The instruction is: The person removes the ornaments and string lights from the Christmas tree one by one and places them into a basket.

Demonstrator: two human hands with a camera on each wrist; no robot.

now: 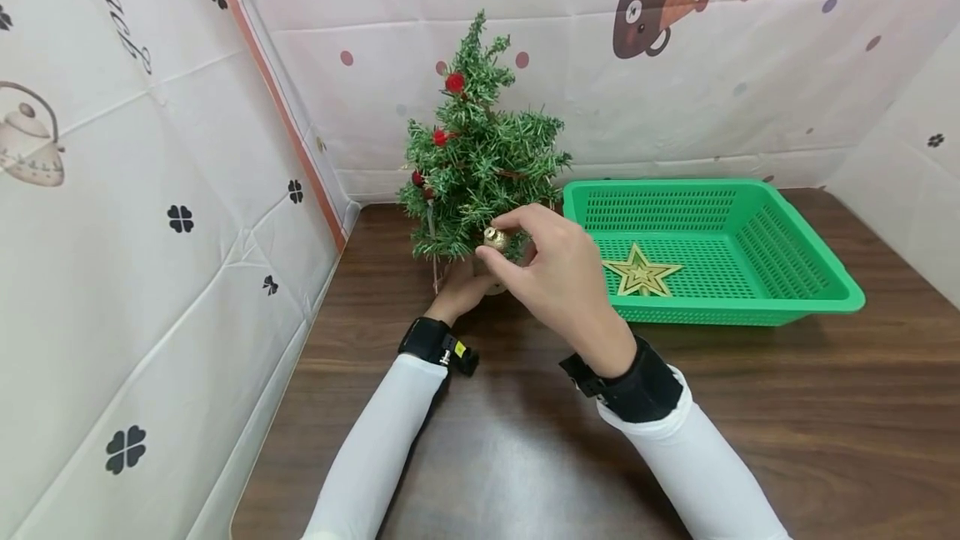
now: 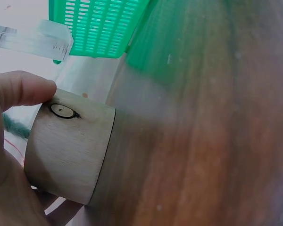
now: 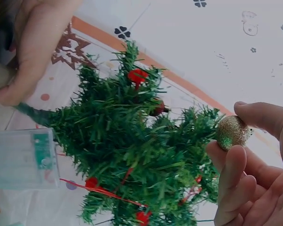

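Note:
A small green artificial tree point(image 1: 480, 165) with red berries stands at the table's back left on a round wooden base point(image 2: 68, 148). My left hand point(image 1: 461, 290) grips that base from the front, thumb point(image 2: 19, 89) on top. My right hand point(image 1: 558, 273) pinches a small gold glitter ball point(image 1: 496, 237) between thumb and fingertips, right against the tree's lower branches. In the right wrist view the ball point(image 3: 232, 132) sits at the tip of a branch point(image 3: 198, 127).
A green plastic basket point(image 1: 817, 273) stands right of the tree with a gold star point(image 1: 641, 272) inside. A clear battery box point(image 3: 23, 157) hangs by the tree's trunk. Patterned white sheets wall in the brown wooden table point(image 1: 750, 440) on three sides.

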